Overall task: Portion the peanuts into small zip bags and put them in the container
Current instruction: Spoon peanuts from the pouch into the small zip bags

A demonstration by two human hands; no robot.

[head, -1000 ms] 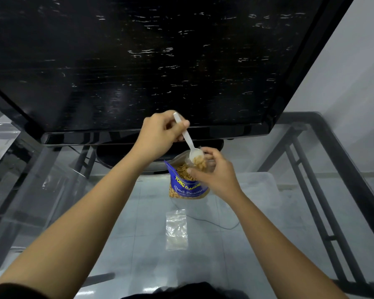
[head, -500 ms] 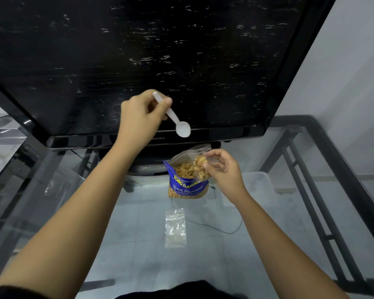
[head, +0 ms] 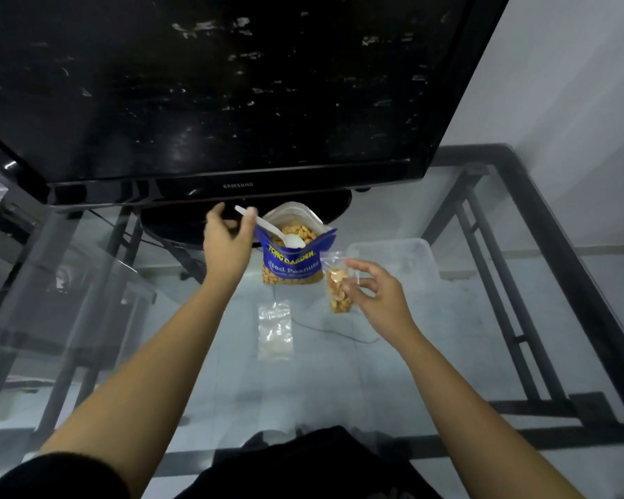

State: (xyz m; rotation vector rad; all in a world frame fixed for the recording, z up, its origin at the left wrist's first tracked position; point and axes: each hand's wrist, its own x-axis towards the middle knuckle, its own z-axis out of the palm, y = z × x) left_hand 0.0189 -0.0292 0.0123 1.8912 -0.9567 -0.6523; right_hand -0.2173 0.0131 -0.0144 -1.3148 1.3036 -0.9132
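- Left hand point(head: 227, 243), frame centre, pinches a white spoon point(head: 274, 230) whose bowl rests in the open peanut bag point(head: 292, 259).
- Right hand point(head: 373, 295), right of the bag, pinches a part-filled zip bag point(head: 337, 289), upright.
- Clear container point(head: 416, 253) sits just beyond, nearest that hand.
- An empty zip bag point(head: 275, 330) lies flat below the peanut bag.

left hand point(head: 227, 243): arm stretched forward, thumb and fingers pinching a spoon point(head: 267, 228) handle | right hand point(head: 373, 293): arm forward, fingertips gripping a small bag point(head: 337, 286), remaining fingers loosely spread
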